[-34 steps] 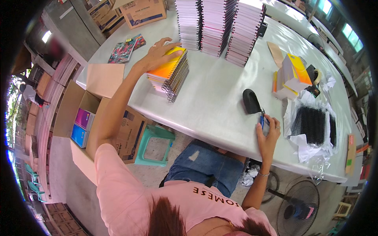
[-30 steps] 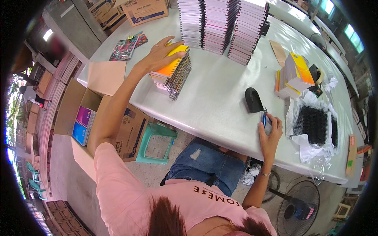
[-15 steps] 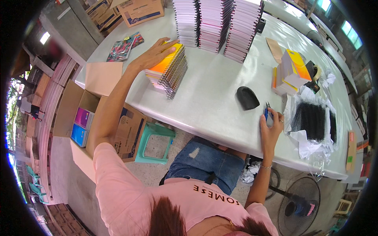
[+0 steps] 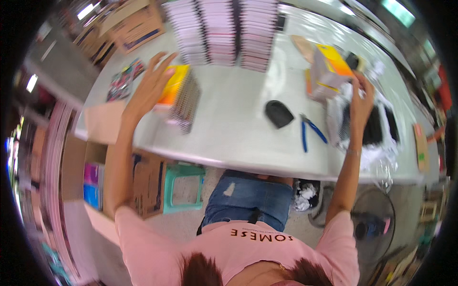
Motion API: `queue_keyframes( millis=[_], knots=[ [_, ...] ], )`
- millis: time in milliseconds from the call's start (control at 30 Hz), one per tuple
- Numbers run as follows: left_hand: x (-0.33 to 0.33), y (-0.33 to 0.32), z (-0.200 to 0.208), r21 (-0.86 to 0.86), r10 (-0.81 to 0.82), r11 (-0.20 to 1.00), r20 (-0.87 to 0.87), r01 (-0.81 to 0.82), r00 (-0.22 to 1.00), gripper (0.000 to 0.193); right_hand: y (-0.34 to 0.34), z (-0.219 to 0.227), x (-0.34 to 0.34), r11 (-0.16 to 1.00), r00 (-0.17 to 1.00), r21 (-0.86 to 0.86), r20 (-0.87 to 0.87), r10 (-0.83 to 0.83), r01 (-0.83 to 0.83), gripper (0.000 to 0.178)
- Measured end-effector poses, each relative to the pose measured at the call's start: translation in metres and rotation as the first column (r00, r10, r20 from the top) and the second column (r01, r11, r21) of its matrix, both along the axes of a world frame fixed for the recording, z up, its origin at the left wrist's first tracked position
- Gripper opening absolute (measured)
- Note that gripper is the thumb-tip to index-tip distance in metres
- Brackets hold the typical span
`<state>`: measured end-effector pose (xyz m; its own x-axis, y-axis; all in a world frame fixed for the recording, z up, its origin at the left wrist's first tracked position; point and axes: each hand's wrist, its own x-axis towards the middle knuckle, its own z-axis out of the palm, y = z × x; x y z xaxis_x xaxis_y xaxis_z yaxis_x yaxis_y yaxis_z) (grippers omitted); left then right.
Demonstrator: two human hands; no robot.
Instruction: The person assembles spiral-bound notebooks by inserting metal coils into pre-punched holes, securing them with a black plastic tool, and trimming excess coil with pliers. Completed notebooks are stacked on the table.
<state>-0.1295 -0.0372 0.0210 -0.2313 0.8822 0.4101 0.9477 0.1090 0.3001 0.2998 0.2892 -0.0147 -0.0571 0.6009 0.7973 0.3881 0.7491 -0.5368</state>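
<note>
Reaching both ways: left hand [image 4: 151,85] spread flat on spiral notebook stack [image 4: 177,97] near table's left edge; right hand [image 4: 361,101] fingers curled into black binding coils in plastic wrap [image 4: 374,125], grip unclear. Blue pliers [image 4: 310,131] free mid-table [image 4: 238,138]. Likely next: pull coil, open room centre

Orange-yellow notebook cover [image 4: 174,85], blue-handled pliers [image 4: 310,132], seemingly black combs [image 4: 372,126].

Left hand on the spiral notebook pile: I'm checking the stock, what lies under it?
Under the left hand lies an orange-covered spiral-bound notebook stack; lower covers stay hidden.
</note>
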Motion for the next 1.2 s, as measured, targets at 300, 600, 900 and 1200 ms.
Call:
queue_keyframes(
  millis=[300,600,900,1200],
  knots=[
    [0.129,-0.026,0.007,0.019,-0.084,0.996,0.174,0.082,0.981,0.048,0.1,-0.003,0.01,0.709,0.952,-0.69,0.1,0.289,-0.143,0.067],
    [0.166,0.006,-0.021,0.137,-0.168,0.981,0.274,0.135,0.947,0.051,0.052,0.015,-0.027,0.999,0.991,0.002,0.13,0.036,-0.036,0.035],
    [0.213,0.039,0.009,0.212,-0.021,0.974,-0.272,0.081,0.962,0.035,-0.14,0.032,-0.046,0.719,0.696,-0.293,0.197,0.691,-0.631,0.026],
    [0.202,0.023,-0.033,0.002,-0.044,0.999,-0.117,0.045,0.992,0.01,0.061,0.005,0.094,0.985,0.969,-0.164,0.23,0.092,-0.054,0.023]
  ],
)
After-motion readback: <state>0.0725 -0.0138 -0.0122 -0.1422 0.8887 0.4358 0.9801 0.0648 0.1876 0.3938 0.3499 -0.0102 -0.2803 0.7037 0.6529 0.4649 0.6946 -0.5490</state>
